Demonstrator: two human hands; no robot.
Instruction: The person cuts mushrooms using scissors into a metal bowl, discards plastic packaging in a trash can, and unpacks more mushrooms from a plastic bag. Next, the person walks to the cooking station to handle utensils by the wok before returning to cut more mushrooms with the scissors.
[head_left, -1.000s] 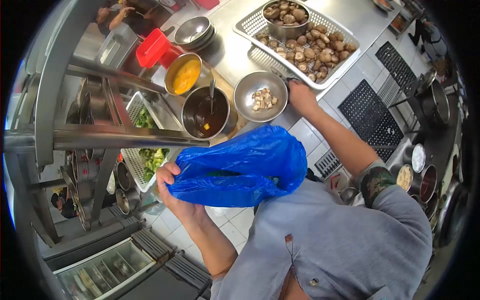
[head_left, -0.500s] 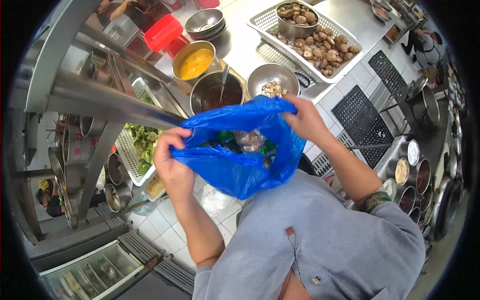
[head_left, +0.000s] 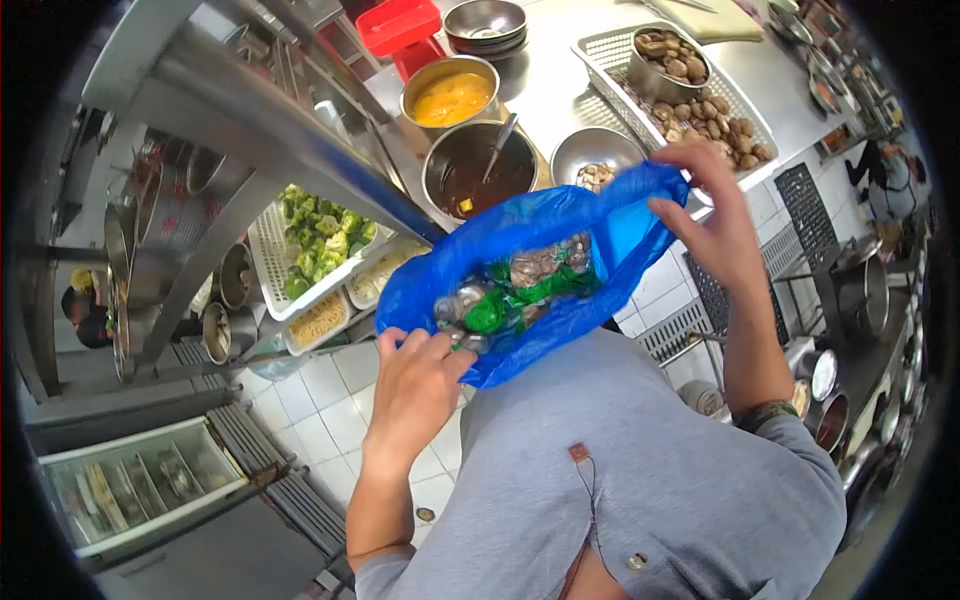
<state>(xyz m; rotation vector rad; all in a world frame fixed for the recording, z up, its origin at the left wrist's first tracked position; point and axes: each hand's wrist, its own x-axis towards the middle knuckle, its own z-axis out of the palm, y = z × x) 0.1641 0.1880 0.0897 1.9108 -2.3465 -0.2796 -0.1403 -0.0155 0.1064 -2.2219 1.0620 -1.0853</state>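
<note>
A blue plastic bag (head_left: 535, 212) is spread wide at chest height in front of me. Inside lie clear plastic-wrapped bundles (head_left: 540, 266) and green plastic (head_left: 487, 312); what the wraps hold I cannot make out. My left hand (head_left: 415, 385) has its fingers curled over the near left rim of the bag. At the far right corner, my right hand (head_left: 710, 215) pinches the rim between thumb and fingers, pulling that side out.
Beyond the bag stand a pot of dark sauce (head_left: 445, 170) with a utensil, a pot of yellow liquid (head_left: 452, 100), and a bowl of cut pieces (head_left: 580, 152). Mushrooms (head_left: 720, 125) fill a white basket behind. Left are a broccoli basket (head_left: 268, 255) and a metal shelf post (head_left: 290, 135).
The bag's mouth is stretched wider, showing more of its contents. My left hand has shifted from the left edge to the near rim, and my right hand moved outward. The view has shifted too.
</note>
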